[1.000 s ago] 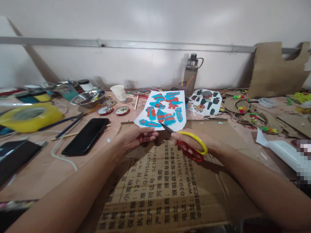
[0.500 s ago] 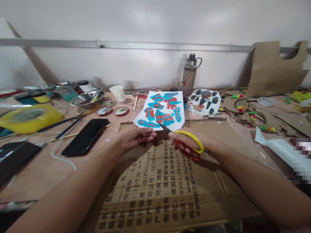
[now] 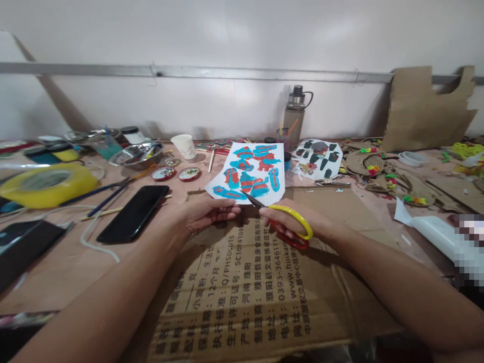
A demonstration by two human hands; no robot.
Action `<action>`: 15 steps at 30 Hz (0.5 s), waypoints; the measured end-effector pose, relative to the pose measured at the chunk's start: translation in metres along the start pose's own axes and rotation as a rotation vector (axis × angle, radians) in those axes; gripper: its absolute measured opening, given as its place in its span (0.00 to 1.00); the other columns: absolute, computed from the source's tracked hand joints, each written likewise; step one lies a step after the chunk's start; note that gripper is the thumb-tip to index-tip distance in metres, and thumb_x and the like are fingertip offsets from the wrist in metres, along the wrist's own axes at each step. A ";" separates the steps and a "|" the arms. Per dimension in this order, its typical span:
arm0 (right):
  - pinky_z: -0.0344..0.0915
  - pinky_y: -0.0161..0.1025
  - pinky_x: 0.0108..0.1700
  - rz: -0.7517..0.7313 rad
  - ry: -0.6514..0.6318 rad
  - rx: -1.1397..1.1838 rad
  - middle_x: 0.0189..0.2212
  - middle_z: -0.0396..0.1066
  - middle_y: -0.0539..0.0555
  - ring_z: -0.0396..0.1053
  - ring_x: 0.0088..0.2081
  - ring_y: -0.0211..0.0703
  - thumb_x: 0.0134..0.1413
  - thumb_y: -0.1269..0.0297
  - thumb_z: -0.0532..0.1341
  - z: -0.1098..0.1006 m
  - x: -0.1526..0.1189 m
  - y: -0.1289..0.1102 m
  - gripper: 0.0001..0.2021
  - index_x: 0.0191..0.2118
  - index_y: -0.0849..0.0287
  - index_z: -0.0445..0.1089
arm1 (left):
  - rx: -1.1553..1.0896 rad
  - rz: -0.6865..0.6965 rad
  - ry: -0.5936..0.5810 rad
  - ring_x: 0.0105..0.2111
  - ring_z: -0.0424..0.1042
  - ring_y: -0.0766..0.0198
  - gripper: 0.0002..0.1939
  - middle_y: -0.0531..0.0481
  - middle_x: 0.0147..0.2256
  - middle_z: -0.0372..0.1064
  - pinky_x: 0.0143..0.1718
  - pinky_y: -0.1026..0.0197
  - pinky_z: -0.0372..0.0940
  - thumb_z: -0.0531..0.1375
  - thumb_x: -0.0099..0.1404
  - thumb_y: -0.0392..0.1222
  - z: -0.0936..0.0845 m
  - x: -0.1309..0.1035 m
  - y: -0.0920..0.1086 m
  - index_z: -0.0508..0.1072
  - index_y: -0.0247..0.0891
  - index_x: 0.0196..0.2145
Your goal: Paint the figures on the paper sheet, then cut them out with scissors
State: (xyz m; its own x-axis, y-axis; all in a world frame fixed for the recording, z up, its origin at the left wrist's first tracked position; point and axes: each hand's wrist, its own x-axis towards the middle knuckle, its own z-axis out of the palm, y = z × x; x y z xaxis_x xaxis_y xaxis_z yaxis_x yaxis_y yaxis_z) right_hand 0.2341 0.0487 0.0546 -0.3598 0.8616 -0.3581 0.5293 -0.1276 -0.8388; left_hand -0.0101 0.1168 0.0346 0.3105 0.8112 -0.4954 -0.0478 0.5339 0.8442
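Observation:
A white sheet of paper (image 3: 251, 171) with blue and red painted shapes is held up over the cardboard. My left hand (image 3: 212, 214) pinches its near left edge between thumb and fingers. In my right hand (image 3: 285, 219) is a pair of scissors (image 3: 302, 218) with one yellow and one red handle loop. Its dark blades reach the paper's lower edge, and the tip overlaps the painted area. Whether the blades are cutting at this instant I cannot tell. Beneath both hands lies a brown cardboard sheet (image 3: 227, 322) printed with dark characters.
Left of my hands are a black phone (image 3: 133, 214), a yellow tape roll (image 3: 49, 184) and a metal bowl (image 3: 136, 155). A paper cup (image 3: 183, 146) and a bottle (image 3: 294, 118) stand at the back. Another painted sheet (image 3: 319, 159) and woven pieces (image 3: 365, 164) lie to the right.
The scissors and my right hand have shifted slightly left, the blades still at the paper's lower edge. My left hand keeps its hold on the sheet. The view has moved a little.

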 end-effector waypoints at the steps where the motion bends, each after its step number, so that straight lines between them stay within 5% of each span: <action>1: 0.57 0.29 0.20 -0.007 0.002 -0.005 0.14 0.59 0.42 0.59 0.15 0.33 0.77 0.53 0.57 0.000 0.001 0.000 0.19 0.35 0.59 0.72 | -0.002 0.001 -0.012 0.24 0.79 0.65 0.12 0.44 0.28 0.81 0.30 0.69 0.78 0.65 0.66 0.20 -0.002 0.001 -0.001 0.83 0.35 0.38; 9: 0.56 0.30 0.21 -0.023 0.018 -0.036 0.15 0.60 0.43 0.58 0.16 0.33 0.76 0.55 0.59 0.000 0.002 -0.001 0.19 0.32 0.59 0.71 | -0.029 -0.007 0.005 0.26 0.81 0.63 0.13 0.44 0.29 0.82 0.31 0.67 0.80 0.66 0.66 0.21 -0.004 0.002 0.000 0.82 0.38 0.35; 15: 0.56 0.30 0.18 -0.016 -0.003 0.009 0.16 0.61 0.43 0.59 0.15 0.33 0.77 0.52 0.58 0.002 0.002 0.005 0.20 0.33 0.58 0.69 | -0.139 0.166 0.110 0.31 0.85 0.55 0.08 0.42 0.36 0.85 0.33 0.55 0.83 0.63 0.77 0.38 -0.006 0.008 0.000 0.82 0.41 0.49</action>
State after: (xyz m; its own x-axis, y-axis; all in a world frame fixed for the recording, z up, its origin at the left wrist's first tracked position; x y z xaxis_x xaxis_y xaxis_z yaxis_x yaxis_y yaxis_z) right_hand 0.2345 0.0488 0.0486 -0.3702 0.8622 -0.3457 0.5163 -0.1184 -0.8482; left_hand -0.0128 0.1249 0.0292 0.1825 0.9077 -0.3780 -0.2219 0.4125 0.8835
